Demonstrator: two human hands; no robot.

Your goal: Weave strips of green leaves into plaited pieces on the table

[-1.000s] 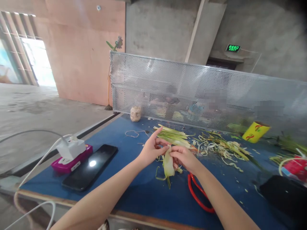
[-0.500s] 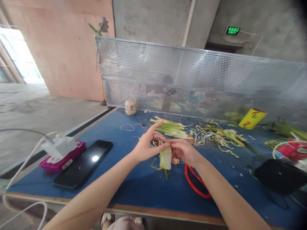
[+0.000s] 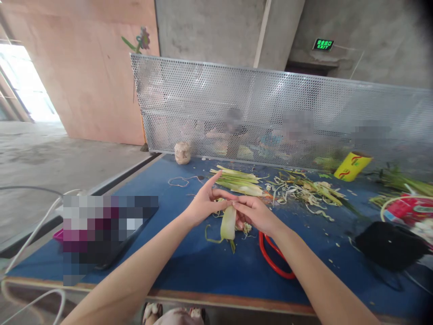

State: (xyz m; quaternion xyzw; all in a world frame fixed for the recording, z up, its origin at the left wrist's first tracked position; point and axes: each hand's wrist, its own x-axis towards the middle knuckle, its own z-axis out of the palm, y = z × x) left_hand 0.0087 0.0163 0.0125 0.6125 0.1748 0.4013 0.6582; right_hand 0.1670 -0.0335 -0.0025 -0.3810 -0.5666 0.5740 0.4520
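Both hands meet mid-frame over the blue table [image 3: 189, 266]. The left hand [image 3: 203, 205] pinches the top of a pale green leaf strip [image 3: 228, 223] between thumb and fingers, index finger stretched out straight. The right hand [image 3: 255, 214] closes its fingertips on that same top end, touching the left. The strip hangs down, its tip on or just above the tabletop.

Writing now. Upper right, a green sign [image 3: 323, 44] reads EXIT, with smaller characters above it that can't be read. The yellow cup [image 3: 352, 166] at right shows a red swirl and no legible words. The lettering on the red packet [image 3: 411, 210] at the far right edge is too small to read.

Edges: the table's wooden front edge runs along the bottom of the frame, with bare blue between it and the hands. A red loop [image 3: 270, 257] lies under the right wrist. A perforated metal screen [image 3: 209, 99] closes the far side. Peelings [image 3: 304, 192] and a bundle of green stalks [image 3: 238, 180] crowd the space before it, and a black object [image 3: 389, 246] sits lower right.
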